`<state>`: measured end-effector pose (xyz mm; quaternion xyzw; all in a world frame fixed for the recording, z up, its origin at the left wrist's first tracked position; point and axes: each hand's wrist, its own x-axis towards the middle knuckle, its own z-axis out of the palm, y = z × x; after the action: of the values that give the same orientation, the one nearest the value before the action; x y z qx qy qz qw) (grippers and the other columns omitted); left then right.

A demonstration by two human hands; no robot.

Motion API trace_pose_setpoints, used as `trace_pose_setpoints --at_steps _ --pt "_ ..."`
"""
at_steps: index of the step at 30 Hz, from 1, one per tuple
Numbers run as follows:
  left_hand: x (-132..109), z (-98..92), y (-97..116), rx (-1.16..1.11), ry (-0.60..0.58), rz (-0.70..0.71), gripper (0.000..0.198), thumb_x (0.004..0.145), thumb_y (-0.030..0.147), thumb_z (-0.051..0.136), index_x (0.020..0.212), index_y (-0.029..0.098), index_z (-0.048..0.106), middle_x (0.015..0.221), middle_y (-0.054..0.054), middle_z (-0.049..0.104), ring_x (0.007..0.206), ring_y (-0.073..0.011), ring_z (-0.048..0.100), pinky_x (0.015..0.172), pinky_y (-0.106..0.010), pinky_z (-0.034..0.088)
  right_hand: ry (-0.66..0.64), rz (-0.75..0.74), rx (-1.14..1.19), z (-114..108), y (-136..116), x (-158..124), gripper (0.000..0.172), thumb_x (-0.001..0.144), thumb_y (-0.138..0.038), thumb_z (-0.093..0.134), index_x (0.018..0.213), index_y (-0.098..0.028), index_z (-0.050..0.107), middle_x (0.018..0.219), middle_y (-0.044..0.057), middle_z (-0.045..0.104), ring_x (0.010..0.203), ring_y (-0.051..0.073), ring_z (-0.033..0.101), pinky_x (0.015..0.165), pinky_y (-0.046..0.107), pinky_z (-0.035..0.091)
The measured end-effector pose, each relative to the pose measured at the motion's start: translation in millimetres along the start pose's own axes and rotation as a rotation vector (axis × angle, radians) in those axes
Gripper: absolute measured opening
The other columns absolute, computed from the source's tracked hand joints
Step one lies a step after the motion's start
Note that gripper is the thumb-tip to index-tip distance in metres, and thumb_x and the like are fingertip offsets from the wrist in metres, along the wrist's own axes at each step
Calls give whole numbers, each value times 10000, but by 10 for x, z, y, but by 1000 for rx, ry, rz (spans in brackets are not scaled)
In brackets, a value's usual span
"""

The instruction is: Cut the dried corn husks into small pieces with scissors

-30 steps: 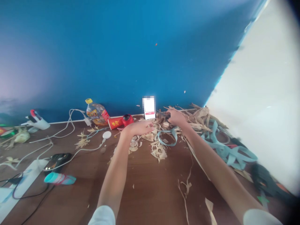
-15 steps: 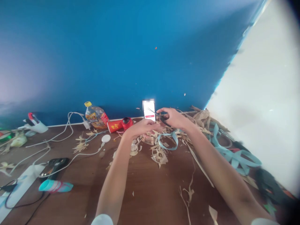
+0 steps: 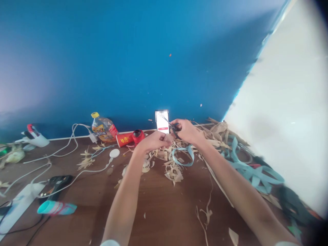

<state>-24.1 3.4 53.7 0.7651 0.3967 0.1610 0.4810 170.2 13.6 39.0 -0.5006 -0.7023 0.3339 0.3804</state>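
My right hand [image 3: 186,130] is closed round the dark handles of a pair of scissors [image 3: 172,125], their thin blades pointing up and left in front of a propped phone [image 3: 162,124] with a bright screen. Just left of it, my left hand [image 3: 153,141] pinches a small pale piece [image 3: 167,138] at its fingertips; its exact kind is too blurred to tell. Below both hands lie dried husk scraps [image 3: 174,172] and a loop of light blue ribbon [image 3: 192,155].
A red paper cup [image 3: 124,139], a red roll [image 3: 138,136] and a plastic bottle [image 3: 104,129] lie or stand left of my hands. More blue ribbon [image 3: 258,176] and dried husks [image 3: 219,130] are heaped at right. White cables [image 3: 84,171] cross the brown table [image 3: 164,212] at left.
My left fingers have drawn slightly apart from my right hand, and the pale piece shows more clearly. The scissors stay in my right hand, with their handles shifted slightly.
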Motion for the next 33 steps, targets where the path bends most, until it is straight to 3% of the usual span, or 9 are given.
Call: trace_pose_setpoints --at_steps 6,14,20,28,33 --pt "-49 -13 53 -2 -3 -8 210 735 327 595 830 143 627 771 -32 632 662 -125 549 567 -228 399 -19 -33 -5 -23 -19 -11 456 678 -214 591 1132 -177 580 738 10 657 599 129 533 513 225 353" --pt "-15 33 24 119 11 -136 266 778 322 488 971 161 576 903 -65 688 744 -169 629 613 -258 471 -220 -48 -143 -86 -137 -58 545 675 -213 611 1218 -219 566 755 -8 683 517 96 470 507 223 314" --pt "83 118 -37 116 27 -129 164 752 256 467 847 154 553 792 -63 676 704 -163 629 609 -260 484 -181 -63 -284 -115 -170 -82 496 659 -179 576 1152 -220 613 617 -37 596 468 77 385 488 223 248" --pt "112 118 -61 75 61 -140 175 748 248 441 845 146 546 797 -79 668 718 -170 636 631 -268 495 -196 -36 -248 -114 -80 -37 509 659 -213 590 1168 -221 590 685 -22 632 484 83 418 501 229 268" --pt "107 121 -35 88 67 -155 188 727 216 419 851 147 542 883 -96 672 779 -182 638 649 -270 492 -207 32 -189 -150 -46 -42 603 663 -213 595 1261 -242 521 823 21 681 531 105 485 519 236 323"
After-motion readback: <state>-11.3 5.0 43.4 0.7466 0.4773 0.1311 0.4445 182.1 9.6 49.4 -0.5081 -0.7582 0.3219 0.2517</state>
